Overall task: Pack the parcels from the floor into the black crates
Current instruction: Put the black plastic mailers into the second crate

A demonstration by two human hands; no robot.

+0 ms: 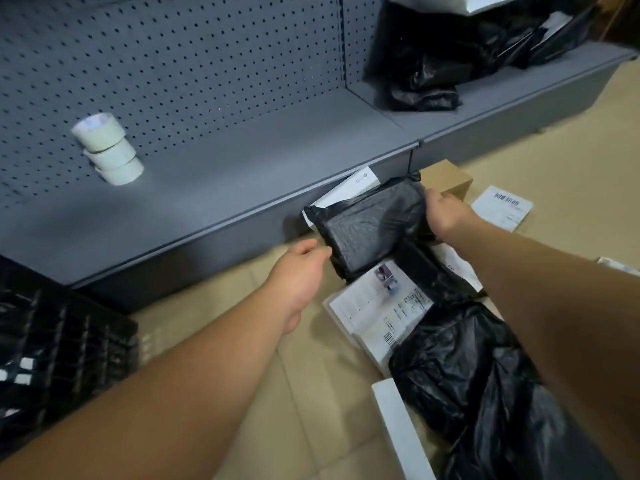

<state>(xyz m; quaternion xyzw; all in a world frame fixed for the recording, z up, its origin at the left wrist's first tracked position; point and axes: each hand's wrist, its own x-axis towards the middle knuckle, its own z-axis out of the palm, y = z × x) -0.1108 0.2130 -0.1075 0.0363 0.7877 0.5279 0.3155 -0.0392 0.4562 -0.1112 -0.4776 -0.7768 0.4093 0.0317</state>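
Floor: beige tiles [311, 393] in front of a grey shelf unit [214, 174] with a perforated back wall.
Parcel: a flat black-wrapped parcel [374, 223] is tilted above the pile on the floor, just beside the shelf's lower edge.
Right hand: the right hand [446, 216] grips the parcel's right edge, fingers curled over it.
Left hand: the left hand [301, 268] is at the parcel's lower left corner, fingers loosely bent; I cannot tell if they touch it.
Pile: under the parcel lie a white labelled package [377, 310], a large black bag [485, 393] and a white box [398, 427].
Further: a brown carton [450, 178] and a barcode label [502, 207] lie behind the right hand.
Crate: a black crate [59, 348] stands at the left edge.
Shelf: three tape rolls [107, 148] are stacked there; black bags [450, 57] lie at the upper right.
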